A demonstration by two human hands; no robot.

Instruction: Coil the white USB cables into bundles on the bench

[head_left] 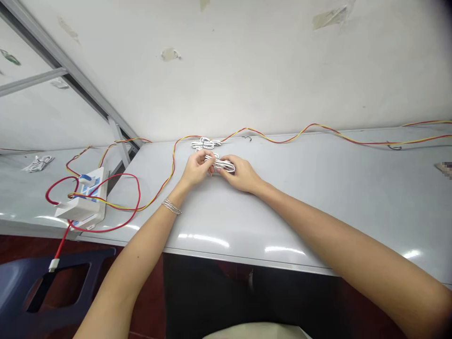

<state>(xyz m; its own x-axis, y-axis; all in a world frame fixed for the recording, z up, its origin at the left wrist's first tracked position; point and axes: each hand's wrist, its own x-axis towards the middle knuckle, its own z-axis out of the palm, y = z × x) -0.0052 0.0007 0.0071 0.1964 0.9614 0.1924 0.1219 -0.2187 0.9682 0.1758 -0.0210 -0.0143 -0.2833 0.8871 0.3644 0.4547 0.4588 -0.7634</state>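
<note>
Between my two hands is a white cable (225,165), folded into a flat bundle of loops just above the grey table. My left hand (198,168) pinches the bundle's left end with thumb and fingers. Around its right end my right hand (240,173) is closed, thumb on the near side. Directly behind my hands lies a second white cable bundle (205,143), apparently bound at its middle with a dark tie. Whether the held bundle has a tie I cannot tell, as my fingers cover part of it.
A white power strip (100,188) with plugs and looping red cord (138,188) stands at left. Red-and-yellow wire (275,141) runs along the wall. Another white cable bundle (38,163) lies far left. A dark blue chair (21,282) stands below the table edge (247,263).
</note>
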